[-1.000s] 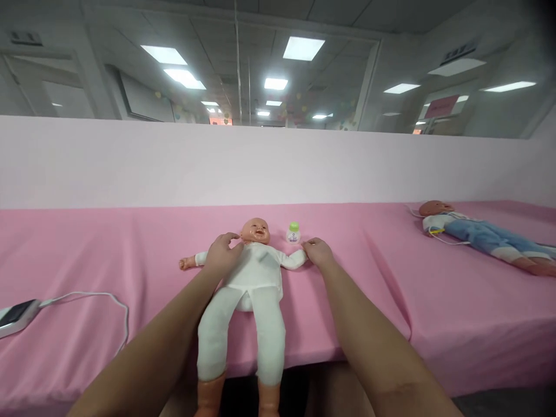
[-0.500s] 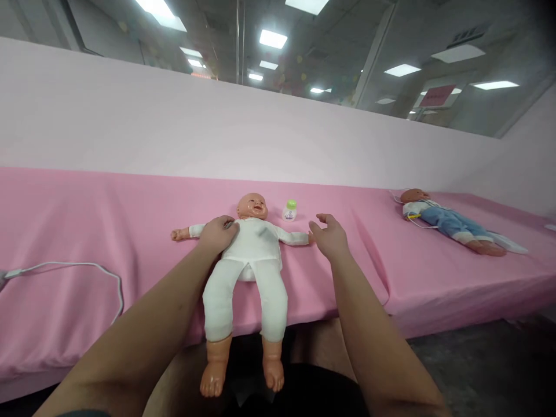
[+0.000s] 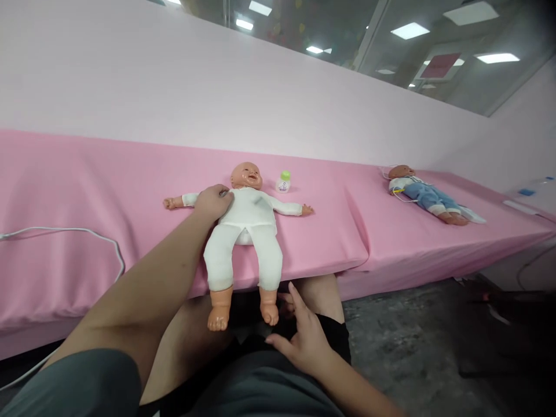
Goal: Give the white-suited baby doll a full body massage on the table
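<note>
My left hand is lying against the doll at its shoulder, whether gripping I cannot tell, while my right hand is hovering near a foot, thumb and fingers apart. The doll is lying on its back on the sheet, legs overhanging the edge, so knocking those feet could be sending it sliding.
</note>
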Demonstrator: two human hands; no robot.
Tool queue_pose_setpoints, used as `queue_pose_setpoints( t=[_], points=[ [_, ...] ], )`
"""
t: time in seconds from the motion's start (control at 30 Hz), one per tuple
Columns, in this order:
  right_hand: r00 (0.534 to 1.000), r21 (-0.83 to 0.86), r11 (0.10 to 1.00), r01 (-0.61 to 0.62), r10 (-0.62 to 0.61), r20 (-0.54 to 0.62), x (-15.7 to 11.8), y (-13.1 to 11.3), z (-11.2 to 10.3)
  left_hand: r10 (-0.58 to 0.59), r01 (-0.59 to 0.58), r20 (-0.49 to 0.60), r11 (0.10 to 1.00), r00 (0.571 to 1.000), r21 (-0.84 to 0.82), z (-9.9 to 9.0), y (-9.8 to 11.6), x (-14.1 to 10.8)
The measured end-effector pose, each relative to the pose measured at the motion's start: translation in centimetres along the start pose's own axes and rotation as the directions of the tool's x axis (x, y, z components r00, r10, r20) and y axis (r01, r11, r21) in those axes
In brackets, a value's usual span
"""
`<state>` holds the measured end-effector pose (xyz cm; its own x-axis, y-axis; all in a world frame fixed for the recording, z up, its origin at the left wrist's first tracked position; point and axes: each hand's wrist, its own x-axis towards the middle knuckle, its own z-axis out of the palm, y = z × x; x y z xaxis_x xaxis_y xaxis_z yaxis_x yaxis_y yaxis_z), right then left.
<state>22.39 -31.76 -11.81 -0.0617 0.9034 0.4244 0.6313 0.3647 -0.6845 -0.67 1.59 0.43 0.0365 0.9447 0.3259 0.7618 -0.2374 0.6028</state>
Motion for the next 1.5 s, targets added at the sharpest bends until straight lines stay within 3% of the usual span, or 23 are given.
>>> queue_pose_setpoints(
  t=[0.13, 0.23, 0.33, 0.53, 0.7, 0.87, 1.07, 1.23, 1.33, 1.5],
  points=[
    [0.995, 0.021, 0.995, 0.094, -0.093, -0.042, 2.0, -0.3, 0.8, 0.006, -0.007, 0.008, 1.0, 1.0, 0.012, 0.0, -0.3, 0.1],
    [0.967, -0.038, 0.978, 0.204, -0.207, -0.145, 4.4, -1.2, -0.1, 0.023, -0.023, 0.011, 1.0, 1.0, 0.011, 0.2, -0.5, 0.3],
    [0.932, -0.169, 0.96, 0.224, -0.262, -0.25, 6.8, -2.7, -1.6, 0.032, -0.032, 0.014, 0.999, 0.999, 0.01, 0.3, -0.7, 0.4],
    [0.927, -0.199, 0.963, 0.183, -0.236, -0.29, 12.1, -4.7, -3.3, 0.047, -0.047, 0.028, 0.999, 0.998, 0.003, 0.4, -0.9, 0.5],
    [0.906, -0.126, 0.976, 0.177, -0.212, -0.366, 17.5, -4.5, -2.2, 0.08, -0.081, 0.029, 0.996, 0.996, 0.028, 0.3, -1.0, 0.3],
    [0.936, -0.021, 0.994, 0.108, -0.108, -0.334, 20.8, -4.5, -0.8, 0.078, -0.08, 0.041, 0.996, 0.996, 0.029, 0.3, -1.3, 0.4],
    [0.938, 0.017, 0.992, 0.123, -0.111, -0.328, 18.8, -5.5, -1.4, 0.098, -0.098, 0.035, 0.995, 0.995, 0.01, 0.2, -1.3, 0.3],
    [0.945, 0.051, 0.979, 0.195, -0.174, -0.277, 13.0, -7.2, -2.4, 0.081, -0.082, 0.029, 0.997, 0.996, 0.008, 0.3, -1.4, 0.4],
    [0.954, -0.056, 0.974, 0.218, -0.225, -0.197, 9.1, -7.9, -2.6, 0.094, -0.095, 0.028, 0.995, 0.995, 0.008, 0.5, -1.6, 0.6],
    [0.964, -0.089, 0.968, 0.233, -0.242, -0.109, 5.1, -6.9, -1.2, 0.09, -0.09, 0.021, 0.996, 0.996, 0.003, 0.6, -1.7, 0.7]
  ],
)
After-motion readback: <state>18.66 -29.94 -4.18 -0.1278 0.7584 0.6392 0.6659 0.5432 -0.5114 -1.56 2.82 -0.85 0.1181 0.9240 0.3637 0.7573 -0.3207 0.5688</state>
